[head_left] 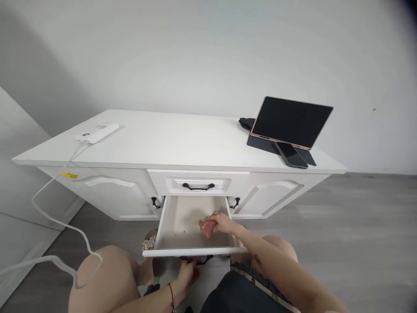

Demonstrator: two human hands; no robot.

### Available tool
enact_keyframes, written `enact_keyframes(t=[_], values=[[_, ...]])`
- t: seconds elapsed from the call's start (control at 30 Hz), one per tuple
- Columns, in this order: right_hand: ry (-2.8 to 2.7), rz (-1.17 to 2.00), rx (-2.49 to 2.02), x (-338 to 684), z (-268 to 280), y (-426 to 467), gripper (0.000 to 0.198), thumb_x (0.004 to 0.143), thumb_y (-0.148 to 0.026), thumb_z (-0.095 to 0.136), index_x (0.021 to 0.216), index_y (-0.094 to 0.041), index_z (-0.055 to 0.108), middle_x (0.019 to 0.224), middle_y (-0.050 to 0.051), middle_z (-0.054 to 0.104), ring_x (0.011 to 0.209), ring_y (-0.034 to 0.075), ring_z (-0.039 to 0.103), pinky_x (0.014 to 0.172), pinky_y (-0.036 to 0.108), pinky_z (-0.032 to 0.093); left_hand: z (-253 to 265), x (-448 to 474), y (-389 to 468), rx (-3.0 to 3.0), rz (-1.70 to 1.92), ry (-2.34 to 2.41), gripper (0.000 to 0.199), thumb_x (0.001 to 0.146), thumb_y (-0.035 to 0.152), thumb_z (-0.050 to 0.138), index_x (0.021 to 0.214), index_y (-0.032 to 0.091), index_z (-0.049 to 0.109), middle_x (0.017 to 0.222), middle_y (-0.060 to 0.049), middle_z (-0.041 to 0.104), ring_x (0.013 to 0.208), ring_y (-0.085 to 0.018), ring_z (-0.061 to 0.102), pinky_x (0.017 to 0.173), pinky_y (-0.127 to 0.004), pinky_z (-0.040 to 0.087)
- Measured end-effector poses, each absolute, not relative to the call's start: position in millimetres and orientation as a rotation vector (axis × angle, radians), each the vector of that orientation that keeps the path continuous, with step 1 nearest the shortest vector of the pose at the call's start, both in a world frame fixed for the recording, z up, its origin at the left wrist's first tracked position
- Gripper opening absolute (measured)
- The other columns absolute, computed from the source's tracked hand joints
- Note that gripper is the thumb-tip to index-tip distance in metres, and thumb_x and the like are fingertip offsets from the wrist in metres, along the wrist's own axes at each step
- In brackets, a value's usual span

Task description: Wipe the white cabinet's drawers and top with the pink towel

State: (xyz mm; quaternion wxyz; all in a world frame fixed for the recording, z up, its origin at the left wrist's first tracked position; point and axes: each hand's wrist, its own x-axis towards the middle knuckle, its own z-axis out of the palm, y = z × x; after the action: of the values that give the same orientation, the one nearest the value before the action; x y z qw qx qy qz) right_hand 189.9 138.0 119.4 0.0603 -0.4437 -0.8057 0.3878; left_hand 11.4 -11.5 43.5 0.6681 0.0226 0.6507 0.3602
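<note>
The person's right hand (223,222) reaches into the open drawer (182,217) of a white sideboard (182,134), its grip pinched around a crumpled pink cloth (207,228). The cloth is inside the drawer's walls, just off the centre toward four o'clock. The left hand (186,273), a red bracelet (171,295) at its wrist, is at the black handle (206,260) on the open drawer's front, at six o'clock from the cloth. Its fingers are mostly hidden, so one cannot tell whether that grip is clasped or loose.

At twelve o'clock from the open drawer is a closed drawer (224,184). On the sideboard top, at two o'clock, a tablet (291,121) leans upright, with a smartphone (291,155) lying at its foot. At ten o'clock lies a white corded device (99,133).
</note>
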Motion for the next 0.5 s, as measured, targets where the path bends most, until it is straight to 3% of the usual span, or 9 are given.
enact_keyframes(t=[0.13, 0.27, 0.4, 0.5], values=[[-2.674, 0.932, -1.411, 177, 86, 118, 0.054, 0.076, -0.006, 0.045, 0.124, -0.024, 0.063, 0.121, 0.012, 0.060, 0.117, 0.026, 0.052, 0.100, 0.041, 0.039, 42, 13, -17, 0.029, 0.858, 1.456, 0.021, 0.084, 0.005, 0.054, 0.076, 0.022, 0.044, 0.066, 0.002, 0.066, 0.041, -0.007, 0.050, 0.053, -0.022, 0.045], [-2.876, 1.176, -1.445, 181, 77, 109, 0.059, 0.080, -0.024, 0.056, 0.137, -0.033, 0.050, 0.138, 0.014, 0.048, 0.127, 0.037, 0.043, 0.097, 0.054, 0.040, 43, 14, -17, 0.023, 0.872, 1.471, 0.019, 0.084, 0.007, 0.055, 0.077, 0.022, 0.046, 0.068, 0.001, 0.066, 0.042, -0.008, 0.049, 0.053, -0.023, 0.044], [-2.897, 1.292, -1.374, 187, 71, 120, 0.058, 0.081, -0.025, 0.058, 0.138, -0.034, 0.049, 0.134, 0.013, 0.049, 0.112, 0.030, 0.056, 0.095, 0.042, 0.044, 43, 16, -16, 0.021, 0.851, 1.508, 0.017, 0.083, 0.010, 0.055, 0.077, 0.023, 0.046, 0.068, 0.002, 0.065, 0.044, -0.008, 0.048, 0.055, -0.023, 0.045], [-3.049, 1.288, -1.257, 185, 62, 125, 0.064, 0.080, -0.018, 0.058, 0.140, -0.039, 0.045, 0.136, 0.010, 0.048, 0.113, 0.028, 0.056, 0.094, 0.039, 0.045, 40, 17, -15, -0.013, 0.822, 1.543, 0.015, 0.082, 0.011, 0.053, 0.078, 0.024, 0.046, 0.068, 0.003, 0.064, 0.045, -0.010, 0.049, 0.055, -0.024, 0.046]])
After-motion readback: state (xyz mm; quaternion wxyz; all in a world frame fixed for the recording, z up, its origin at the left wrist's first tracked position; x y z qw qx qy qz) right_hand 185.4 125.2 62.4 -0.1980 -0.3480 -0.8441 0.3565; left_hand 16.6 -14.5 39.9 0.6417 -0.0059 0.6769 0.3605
